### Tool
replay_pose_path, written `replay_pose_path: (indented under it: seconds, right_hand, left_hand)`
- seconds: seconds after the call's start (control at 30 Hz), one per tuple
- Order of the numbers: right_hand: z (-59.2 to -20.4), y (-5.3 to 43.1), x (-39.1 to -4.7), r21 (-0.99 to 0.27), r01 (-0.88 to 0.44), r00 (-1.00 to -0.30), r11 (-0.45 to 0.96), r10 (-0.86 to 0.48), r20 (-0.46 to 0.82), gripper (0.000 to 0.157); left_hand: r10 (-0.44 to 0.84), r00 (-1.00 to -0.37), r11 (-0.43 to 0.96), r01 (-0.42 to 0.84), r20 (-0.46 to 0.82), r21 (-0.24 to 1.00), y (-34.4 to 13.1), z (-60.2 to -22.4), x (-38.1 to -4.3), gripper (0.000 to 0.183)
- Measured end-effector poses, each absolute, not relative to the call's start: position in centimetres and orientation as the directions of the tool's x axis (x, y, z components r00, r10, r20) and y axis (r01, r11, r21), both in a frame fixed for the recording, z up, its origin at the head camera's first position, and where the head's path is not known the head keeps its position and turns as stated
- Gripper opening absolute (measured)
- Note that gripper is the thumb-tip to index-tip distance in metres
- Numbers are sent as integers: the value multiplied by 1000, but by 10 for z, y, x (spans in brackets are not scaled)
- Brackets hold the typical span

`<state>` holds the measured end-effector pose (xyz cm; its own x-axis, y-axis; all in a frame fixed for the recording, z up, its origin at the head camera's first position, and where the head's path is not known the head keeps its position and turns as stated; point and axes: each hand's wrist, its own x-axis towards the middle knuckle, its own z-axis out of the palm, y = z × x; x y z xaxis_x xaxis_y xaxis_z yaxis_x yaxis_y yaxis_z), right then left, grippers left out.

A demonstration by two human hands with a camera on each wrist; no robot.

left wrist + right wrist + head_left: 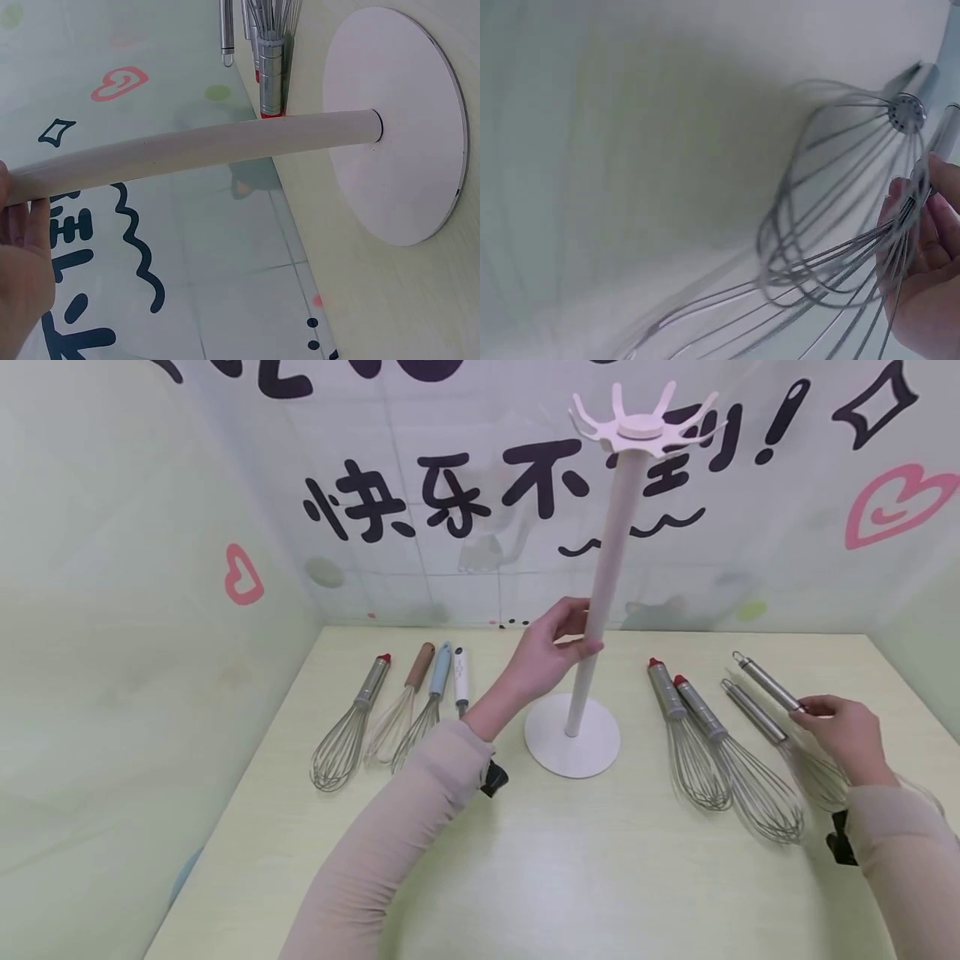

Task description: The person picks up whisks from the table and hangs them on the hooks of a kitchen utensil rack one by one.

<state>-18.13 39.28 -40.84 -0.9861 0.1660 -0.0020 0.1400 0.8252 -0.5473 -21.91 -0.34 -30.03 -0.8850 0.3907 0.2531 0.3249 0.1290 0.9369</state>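
A tall pale pinkish-white rack (615, 539) stands on a round base, with a ring of upturned hooks (640, 431) at its top; no hook carries anything. My left hand (543, 647) grips its pole above the base, thumb in front and fingers behind. At the right, my right hand (847, 735) pinches a steel whisk (768, 683) where handle meets wires. That whisk's handle points back and left, raised off the table. Beside it lies another steel whisk (756, 710), its wires partly hidden by the hand. The right wrist view shows both wire heads overlapping near my fingers (930, 240).
Two steel whisks with red ends (666, 689) lie between the rack and my right hand. On the left lie a red-ended whisk (348, 727), a brown-handled one (420, 667), a blue-handled one (441, 672) and a white-handled utensil (461, 677). A printed wall sheet (450, 568) borders the table's back.
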Motion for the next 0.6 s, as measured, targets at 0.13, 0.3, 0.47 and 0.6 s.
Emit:
replay_pose_path:
  seconds: [0.13,0.3,0.47,0.6]
  right_hand:
    - [-398,391,-185,-555,141,-981,820,189,31,44]
    - [-381,390,-189,-598,155,-972,786,229,49,50]
    - [-364,390,-192,-695,155,-960,702,273,62,15]
    - [-350,389,-194,-776,158,-940,611,333,70,15]
  left_hand:
    - [390,-886,131,322,250,938,-4,-300,-219,44]
    - [391,-886,126,322,251,938,-4,-300,-220,43]
    - [392,-886,126,317,247,940,-4,-300,-220,42]
    - [393,-885,124,320,249,939,-4,-300,-219,42]
